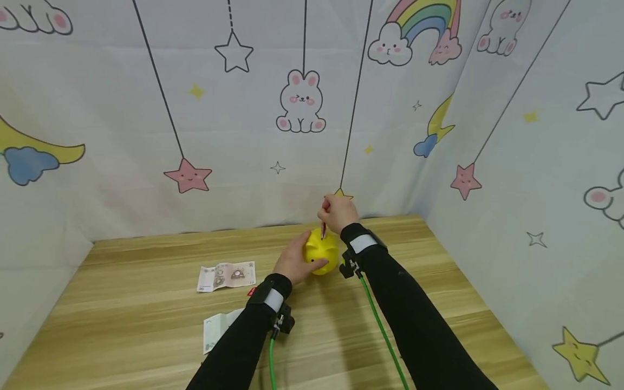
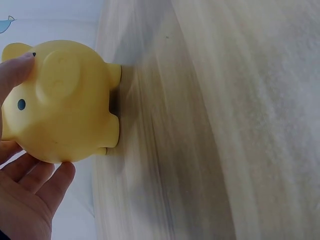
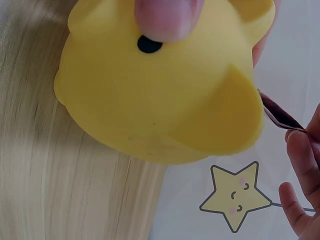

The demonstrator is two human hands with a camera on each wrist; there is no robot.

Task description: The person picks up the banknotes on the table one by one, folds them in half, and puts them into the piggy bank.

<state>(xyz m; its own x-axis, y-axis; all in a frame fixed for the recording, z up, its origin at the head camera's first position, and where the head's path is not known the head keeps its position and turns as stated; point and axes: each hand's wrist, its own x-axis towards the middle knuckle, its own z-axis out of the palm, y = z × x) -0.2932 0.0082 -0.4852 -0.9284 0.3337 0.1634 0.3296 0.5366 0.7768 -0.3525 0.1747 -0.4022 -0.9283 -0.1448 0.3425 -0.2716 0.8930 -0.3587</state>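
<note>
The right hand [image 1: 338, 213] pinches a folded note [image 1: 323, 231], its long axis pointing downward to the yellow pig [image 1: 320, 250], which the left hand [image 1: 294, 260] grips.

Wood-grain table [image 1: 131, 309], white cloth backdrop [image 1: 122, 206], printed rainbow [image 1: 429, 13], winking rabbit [image 1: 301, 112], smiling pink star [image 1: 188, 176]

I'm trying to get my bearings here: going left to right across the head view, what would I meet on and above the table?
Farther loose banknote → left hand → yellow pig → right hand.
</note>
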